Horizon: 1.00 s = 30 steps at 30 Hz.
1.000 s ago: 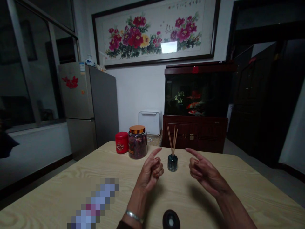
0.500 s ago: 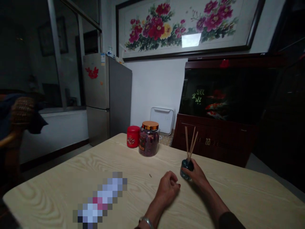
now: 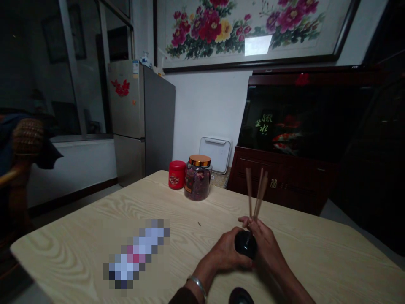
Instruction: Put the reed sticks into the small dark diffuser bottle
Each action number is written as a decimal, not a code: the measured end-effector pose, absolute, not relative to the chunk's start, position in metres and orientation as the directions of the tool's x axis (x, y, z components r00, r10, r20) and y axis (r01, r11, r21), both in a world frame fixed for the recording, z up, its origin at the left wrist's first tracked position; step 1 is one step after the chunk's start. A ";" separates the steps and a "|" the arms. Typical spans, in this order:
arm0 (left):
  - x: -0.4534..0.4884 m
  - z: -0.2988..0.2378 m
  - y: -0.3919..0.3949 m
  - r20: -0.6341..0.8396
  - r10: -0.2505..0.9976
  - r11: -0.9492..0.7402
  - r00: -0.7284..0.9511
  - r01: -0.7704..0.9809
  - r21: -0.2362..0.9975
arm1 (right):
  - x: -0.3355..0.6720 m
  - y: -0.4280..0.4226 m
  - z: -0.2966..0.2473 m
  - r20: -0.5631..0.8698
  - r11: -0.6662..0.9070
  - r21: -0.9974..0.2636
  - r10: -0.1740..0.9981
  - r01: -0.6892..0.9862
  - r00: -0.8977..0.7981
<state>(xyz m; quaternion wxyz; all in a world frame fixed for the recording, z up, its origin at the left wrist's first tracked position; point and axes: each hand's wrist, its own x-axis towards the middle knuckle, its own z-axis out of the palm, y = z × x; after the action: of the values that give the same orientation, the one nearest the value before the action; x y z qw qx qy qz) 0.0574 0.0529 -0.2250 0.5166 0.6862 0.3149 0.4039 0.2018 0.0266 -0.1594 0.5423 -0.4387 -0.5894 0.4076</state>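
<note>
A small dark glass diffuser bottle (image 3: 245, 245) with thin wooden reed sticks (image 3: 255, 195) sits between my two hands, above the light wooden table (image 3: 95, 215). My right hand (image 3: 265, 242) is wrapped round the bottle's right side. My left hand (image 3: 225, 255), with a silver bracelet at the wrist, curls against the bottle's left side. The sticks stand up and look blurred. A dark round lid-like object (image 3: 241, 296) lies on the table at the bottom edge, just below my hands.
A glass jar with a copper lid (image 3: 198, 177) and a red tin (image 3: 176, 174) stand at the table's far edge. A pixelated patch (image 3: 136, 253) lies left of my hands. Behind stand a fridge (image 3: 139, 118), a fish tank on a cabinet (image 3: 297, 139) and a wicker chair (image 3: 22, 160).
My right hand has drawn the bottle nearer to me. My left hand, a loose fist on the table half a second ago, has come onto the bottle's left side.
</note>
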 end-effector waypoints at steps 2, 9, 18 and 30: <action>0.056 -0.225 0.053 0.200 0.863 -0.256 0.464 0.061 0.965 | 0.215 0.026 -0.132 0.355 0.359 -0.933 0.927 -0.016 0.120; 0.055 -0.232 0.055 0.178 0.847 -0.200 0.502 -0.010 0.980 | 0.325 0.010 -0.132 0.285 0.014 -0.795 0.891 0.606 0.354; 0.056 -0.236 0.057 0.203 0.848 -0.214 0.489 -0.034 0.976 | 0.335 -0.031 -0.223 0.274 0.025 -0.108 0.962 0.994 0.005; 0.056 -0.236 0.057 0.226 0.839 -0.253 0.494 -0.012 0.967 | 0.192 -0.072 -0.176 -0.101 0.480 -0.309 0.842 0.821 -0.530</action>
<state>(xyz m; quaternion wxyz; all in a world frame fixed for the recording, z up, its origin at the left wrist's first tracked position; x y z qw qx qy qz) 0.0556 0.0568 -0.2361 0.5305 0.6824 0.3032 0.4012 0.1918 -0.0716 -0.1760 0.0321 -0.4838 -0.8595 0.1616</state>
